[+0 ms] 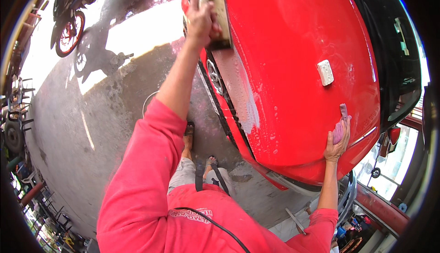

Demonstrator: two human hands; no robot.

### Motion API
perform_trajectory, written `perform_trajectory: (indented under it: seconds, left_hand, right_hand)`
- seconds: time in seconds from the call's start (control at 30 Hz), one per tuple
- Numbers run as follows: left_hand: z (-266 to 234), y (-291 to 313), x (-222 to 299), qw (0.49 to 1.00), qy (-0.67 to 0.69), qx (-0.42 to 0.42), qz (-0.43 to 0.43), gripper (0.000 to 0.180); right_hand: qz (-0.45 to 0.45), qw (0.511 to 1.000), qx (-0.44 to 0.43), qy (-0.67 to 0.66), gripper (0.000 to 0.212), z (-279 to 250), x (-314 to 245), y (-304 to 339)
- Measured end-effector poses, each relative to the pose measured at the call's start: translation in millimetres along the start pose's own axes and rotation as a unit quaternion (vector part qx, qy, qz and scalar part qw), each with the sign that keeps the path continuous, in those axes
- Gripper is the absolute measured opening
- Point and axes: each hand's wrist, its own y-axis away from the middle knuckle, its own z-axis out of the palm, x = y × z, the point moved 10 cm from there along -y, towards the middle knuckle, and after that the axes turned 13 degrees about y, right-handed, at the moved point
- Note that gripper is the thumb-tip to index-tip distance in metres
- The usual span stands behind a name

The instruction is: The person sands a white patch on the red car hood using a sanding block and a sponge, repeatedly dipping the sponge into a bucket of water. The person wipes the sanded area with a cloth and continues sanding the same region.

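Observation:
My left hand (201,21) is closed round the knob of a flat, rectangular hand sanding board (223,19) with a dark rim. The board lies against the front left part of a red car hood (293,37). Below it, a pale, wet, chalky patch (243,85) with droplets runs along the hood's front edge. On the hood at the right, my right hand (337,145) presses a crumpled pink cloth (338,131) under its curled fingers. Farther up from that hand, a white block (325,73), perhaps soap or a sponge, rests on the paint.
The car's dark windshield (398,46) borders the hood on the right, its grille emblem (213,76) on the left. A motorcycle (68,19) stands on the concrete floor (105,111) at upper left. Tools and clutter line the lower right. A dark cord (215,228) crosses my red shirt.

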Motion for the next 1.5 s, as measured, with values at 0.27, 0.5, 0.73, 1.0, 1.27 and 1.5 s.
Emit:
perform_trajectory:
  seconds: [0.27,0.5,0.73,1.0,1.27,1.5]
  left_hand:
    - [115,312,-83,0.943,-0.155,-0.293,-0.036,0.069]
    - [-32,65,-4,0.995,0.081,0.060,0.017,0.056]
    - [91,324,-82,0.973,-0.127,-0.192,0.023,0.070]
    - [-40,120,-18,0.992,0.106,0.061,-0.006,0.060]
    - [34,381,-104,0.992,-0.041,-0.085,-0.078,0.064]
    - [-23,225,-51,0.996,0.033,-0.007,0.077,0.069]
  right_hand:
    - [0.008,1.000,-0.005,0.012,0.069,-9,8,9]
    - [-0.004,1.000,0.001,0.009,0.070,3,4,3]
    - [-0.013,1.000,0.002,0.024,0.069,-4,8,11]
    - [-0.038,0.999,0.013,-0.002,0.068,0,4,8]
    - [-0.036,0.999,0.027,0.004,0.066,-5,8,14]
    - [-0.040,0.994,0.094,0.028,0.076,-7,11,18]
